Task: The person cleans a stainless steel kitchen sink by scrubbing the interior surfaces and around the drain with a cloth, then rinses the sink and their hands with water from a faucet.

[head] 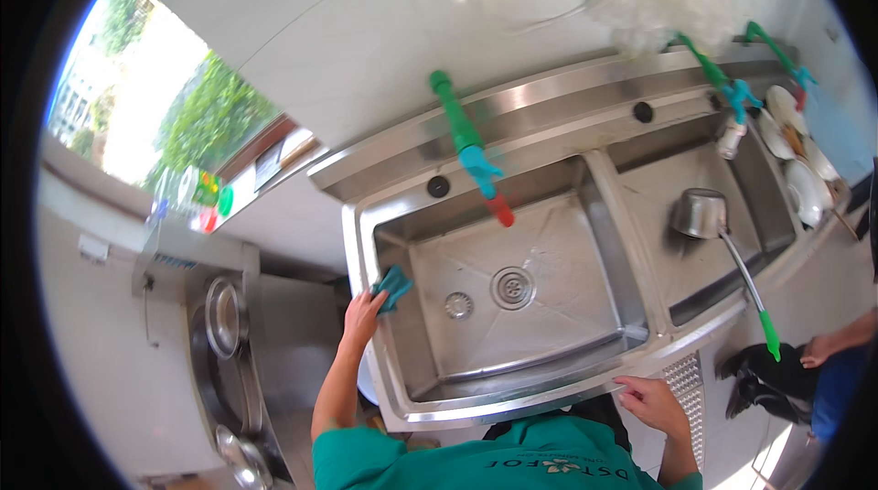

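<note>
My left hand (363, 317) holds a teal cleaning cloth (394, 289) against the left rim of a stainless steel double sink (381, 351). Part of the cloth hangs inside the left basin. My right hand (648, 402) is beside the sink's front edge, with nothing in it, the index finger extended and the other fingers loosely bent. In the left basin there is a round drain (512, 288), and a metal strainer (459, 305) lies left of it. A green pipe tap (461, 121) with a blue valve and red tip reaches over this basin.
A long-handled metal ladle (701, 214) rests across the right basin, its green grip past the front edge. White bowls (804, 189) are stacked at the far right. Another person's hand (816, 351) is at lower right. Metal pans (226, 317) stand on the left.
</note>
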Available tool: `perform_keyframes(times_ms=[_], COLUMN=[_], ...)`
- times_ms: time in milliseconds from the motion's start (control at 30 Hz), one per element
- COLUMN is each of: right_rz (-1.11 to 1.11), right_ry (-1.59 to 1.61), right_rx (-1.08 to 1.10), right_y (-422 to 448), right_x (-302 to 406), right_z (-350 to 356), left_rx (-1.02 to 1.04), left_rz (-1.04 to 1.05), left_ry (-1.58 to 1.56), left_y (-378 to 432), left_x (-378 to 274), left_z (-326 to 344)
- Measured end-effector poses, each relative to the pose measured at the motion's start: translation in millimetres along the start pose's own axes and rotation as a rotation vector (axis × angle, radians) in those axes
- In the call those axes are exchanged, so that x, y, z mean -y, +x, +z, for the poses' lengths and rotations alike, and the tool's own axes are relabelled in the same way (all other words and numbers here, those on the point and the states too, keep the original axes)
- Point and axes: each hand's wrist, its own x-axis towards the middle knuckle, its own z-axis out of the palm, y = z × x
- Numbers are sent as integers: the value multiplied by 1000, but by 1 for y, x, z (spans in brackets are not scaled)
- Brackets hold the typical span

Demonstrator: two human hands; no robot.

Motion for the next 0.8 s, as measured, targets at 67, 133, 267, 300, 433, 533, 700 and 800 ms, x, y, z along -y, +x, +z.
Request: perform_keyframes(times_ms=[67, 133, 267, 300, 433, 533, 700, 800], right_rz=[-69, -106, -179, -171, -158, -189, -120, -134], right_ry=[-9, 4, -36, -31, 12, 52, 129, 153], right_rx=[11, 29, 74, 63, 1, -58, -202, -282], right_y=[-6, -11, -26, -33, -66, -90, -135, -144], right_x=[-14, -11, -24, -27, -65, -89, -121, -130], right_z=[4, 4, -4, -8, -12, -12, -8, -5], left_rx=[85, 174, 557, 709, 622, 671, 780, 319], left_rz=[-2, -35, -198, -264, -232, -136, 133, 1106], left_ry=[-47, -17, 31, 36, -109, -186, -319, -276], left_y=[-32, -73, -146, -160, -132, -93, -19, 43], left_x=[-23, -46, -78, -76, -128, -165, -230, -233], left_z=[-2, 0, 19, 33, 47, 84, 169, 249])
